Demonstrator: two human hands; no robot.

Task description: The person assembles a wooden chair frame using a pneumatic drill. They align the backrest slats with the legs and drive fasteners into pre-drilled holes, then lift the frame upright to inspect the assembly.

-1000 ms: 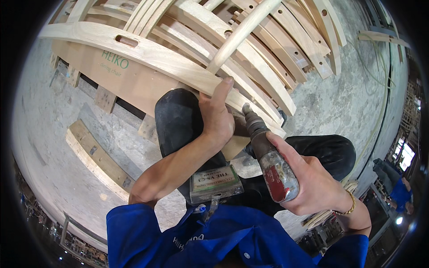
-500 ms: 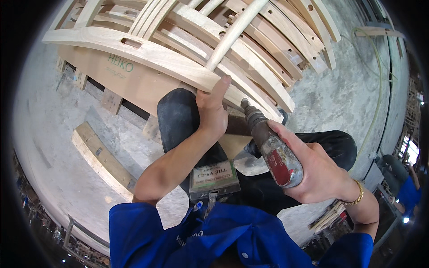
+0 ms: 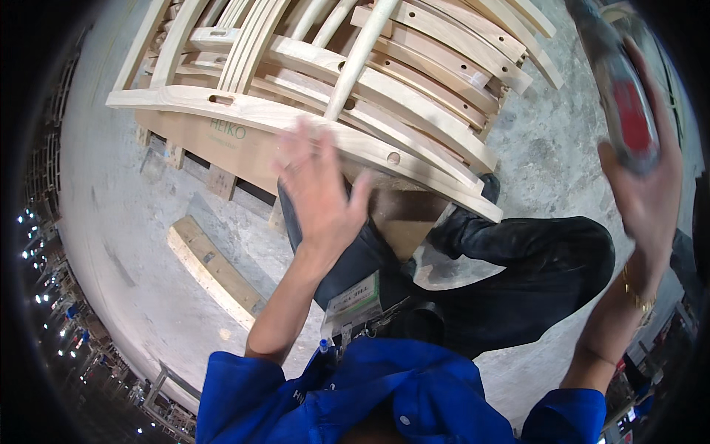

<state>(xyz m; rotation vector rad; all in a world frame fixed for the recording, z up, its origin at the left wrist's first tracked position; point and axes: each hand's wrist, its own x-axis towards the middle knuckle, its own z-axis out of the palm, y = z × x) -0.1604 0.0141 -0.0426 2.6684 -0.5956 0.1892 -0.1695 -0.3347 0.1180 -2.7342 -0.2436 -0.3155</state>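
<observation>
My left hand (image 3: 322, 196) is open and blurred, its fingers spread at the near edge of a long curved wooden rail (image 3: 170, 96). Whether the fingertips touch the wood, I cannot tell. A round hole (image 3: 394, 157) shows in the rail to the right of that hand. Well out to the right, my right hand (image 3: 647, 185) grips a grey and red power screwdriver (image 3: 629, 111), held away from the wood. Its front end is blurred near the upper edge. A round wooden rod (image 3: 362, 55) meets the rail from behind.
More curved slats and rails (image 3: 436, 81) are stacked behind the rail. Brown cardboard (image 3: 185, 133) lies under the stack, over pallet wood (image 3: 220, 181). A loose curved wooden piece (image 3: 211, 266) rests on the concrete floor at left. My bent legs (image 3: 532, 259) are close to the rail.
The power screwdriver has left the rail and swung up to the right in my right hand. My left hand has let go of the rail's edge, shifted left and spread its fingers.
</observation>
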